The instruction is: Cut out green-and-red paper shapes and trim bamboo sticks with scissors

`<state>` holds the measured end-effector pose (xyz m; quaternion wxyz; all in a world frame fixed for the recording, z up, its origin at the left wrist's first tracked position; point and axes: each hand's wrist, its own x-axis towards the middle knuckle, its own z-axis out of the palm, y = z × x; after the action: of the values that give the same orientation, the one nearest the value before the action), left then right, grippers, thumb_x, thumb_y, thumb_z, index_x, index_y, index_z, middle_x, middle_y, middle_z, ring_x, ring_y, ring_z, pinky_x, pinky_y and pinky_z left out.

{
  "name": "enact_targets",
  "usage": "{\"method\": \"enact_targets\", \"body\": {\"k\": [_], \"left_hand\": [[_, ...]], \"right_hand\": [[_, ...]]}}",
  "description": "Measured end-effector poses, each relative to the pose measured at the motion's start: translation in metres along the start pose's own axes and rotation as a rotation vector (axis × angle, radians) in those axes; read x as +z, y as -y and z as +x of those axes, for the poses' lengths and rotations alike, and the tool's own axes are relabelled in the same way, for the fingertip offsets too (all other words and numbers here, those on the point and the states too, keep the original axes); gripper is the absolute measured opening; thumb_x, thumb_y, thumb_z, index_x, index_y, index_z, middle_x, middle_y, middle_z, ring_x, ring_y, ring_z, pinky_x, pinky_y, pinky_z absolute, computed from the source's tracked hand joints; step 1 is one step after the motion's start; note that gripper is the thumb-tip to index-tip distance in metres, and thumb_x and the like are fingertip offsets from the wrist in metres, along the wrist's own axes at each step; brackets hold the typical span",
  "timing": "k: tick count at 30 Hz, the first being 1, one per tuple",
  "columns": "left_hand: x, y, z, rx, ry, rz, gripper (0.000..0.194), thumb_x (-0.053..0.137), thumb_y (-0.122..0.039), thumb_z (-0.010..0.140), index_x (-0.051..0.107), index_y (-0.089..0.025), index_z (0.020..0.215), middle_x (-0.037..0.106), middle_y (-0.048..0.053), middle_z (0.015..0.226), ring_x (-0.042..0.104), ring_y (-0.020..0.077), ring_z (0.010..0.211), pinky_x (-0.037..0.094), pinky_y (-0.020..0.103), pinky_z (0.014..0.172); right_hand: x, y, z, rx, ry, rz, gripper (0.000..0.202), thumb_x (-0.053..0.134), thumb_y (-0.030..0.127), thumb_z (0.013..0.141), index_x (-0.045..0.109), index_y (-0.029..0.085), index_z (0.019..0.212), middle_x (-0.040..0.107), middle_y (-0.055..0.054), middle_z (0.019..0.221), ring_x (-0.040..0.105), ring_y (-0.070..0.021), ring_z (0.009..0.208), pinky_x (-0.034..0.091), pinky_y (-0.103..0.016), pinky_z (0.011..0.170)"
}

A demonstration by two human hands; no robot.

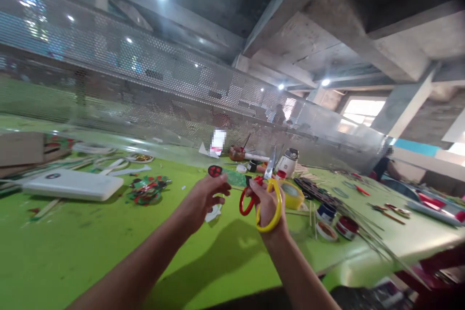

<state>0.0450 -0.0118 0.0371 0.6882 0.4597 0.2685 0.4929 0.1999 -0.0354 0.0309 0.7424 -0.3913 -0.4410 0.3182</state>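
Scissors (270, 167) with one red and one yellow handle loop are in my right hand (266, 203), blades pointing up and away. My left hand (205, 198) is closed, its fingertips at a small dark piece with red patches (215, 171). A green strip (237, 178) stretches between my two hands, its dark end close to my right fingers. Whether the red-patched piece joins the strip I cannot tell. Below my left fingers lies a small white item (213, 212) on the green table (203, 261).
At the left are a white power bank (72, 184) and a pile of red and green scraps (148, 189). Yellow tape (291, 195), paint jars (347, 227) and thin sticks lie right. A mesh panel (163, 92) stands behind; a person (383, 167) is far right.
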Motion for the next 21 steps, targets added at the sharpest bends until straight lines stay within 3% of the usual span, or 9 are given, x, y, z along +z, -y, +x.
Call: {"method": "enact_targets", "body": {"k": [2,4,9,13,16,21], "left_hand": [[0.008,0.007,-0.003,0.017,0.075,0.031,0.028,0.069,-0.04,0.07,0.063,-0.014,0.082,0.065,0.007,0.086,0.057,0.0146,0.075,0.04,0.025,0.063],[0.011,0.011,-0.003,0.042,0.057,0.061,0.023,0.069,-0.036,0.07,0.065,-0.014,0.078,0.066,0.006,0.082,0.056,0.0129,0.07,0.039,0.024,0.061],[-0.003,0.007,0.006,-0.006,-0.016,0.064,0.02,0.068,-0.032,0.071,0.065,-0.014,0.075,0.064,0.005,0.072,0.053,0.0101,0.058,0.036,0.023,0.054],[-0.013,-0.004,0.008,-0.02,0.051,-0.004,0.022,0.071,-0.03,0.07,0.063,-0.01,0.074,0.064,0.008,0.073,0.056,0.0121,0.063,0.039,0.023,0.056],[-0.011,-0.007,0.006,-0.017,0.11,-0.036,0.022,0.072,-0.029,0.069,0.062,-0.009,0.071,0.064,0.008,0.069,0.057,0.0124,0.063,0.04,0.025,0.06],[-0.002,-0.004,0.001,-0.036,0.164,0.049,0.022,0.07,-0.03,0.072,0.063,-0.009,0.068,0.063,0.006,0.065,0.054,0.0106,0.056,0.036,0.025,0.056]], "right_hand": [[0.008,-0.003,-0.006,-0.017,-0.037,-0.027,0.043,0.069,0.029,0.069,0.055,0.019,0.109,0.055,0.004,0.066,0.055,-0.0114,0.055,0.049,-0.026,0.056],[0.015,-0.008,-0.013,-0.028,-0.049,-0.057,0.045,0.069,0.03,0.07,0.054,0.019,0.111,0.056,0.004,0.069,0.055,-0.0113,0.057,0.05,-0.026,0.058],[0.019,-0.013,-0.024,-0.004,0.055,-0.125,0.044,0.065,0.039,0.075,0.054,0.018,0.112,0.058,0.002,0.067,0.06,-0.0143,0.061,0.051,-0.028,0.061],[-0.008,-0.005,-0.035,0.089,0.251,-0.419,0.039,0.06,0.045,0.079,0.059,0.016,0.105,0.065,-0.004,0.069,0.061,-0.0169,0.062,0.049,-0.028,0.059],[-0.036,-0.003,-0.046,0.096,0.249,-0.622,0.038,0.06,0.052,0.074,0.063,0.018,0.091,0.065,-0.005,0.065,0.059,-0.0177,0.057,0.046,-0.026,0.05],[-0.065,0.002,-0.062,-0.054,0.313,-0.9,0.043,0.054,0.061,0.075,0.064,0.022,0.09,0.06,-0.001,0.059,0.05,-0.0127,0.042,0.036,-0.022,0.039]]}}
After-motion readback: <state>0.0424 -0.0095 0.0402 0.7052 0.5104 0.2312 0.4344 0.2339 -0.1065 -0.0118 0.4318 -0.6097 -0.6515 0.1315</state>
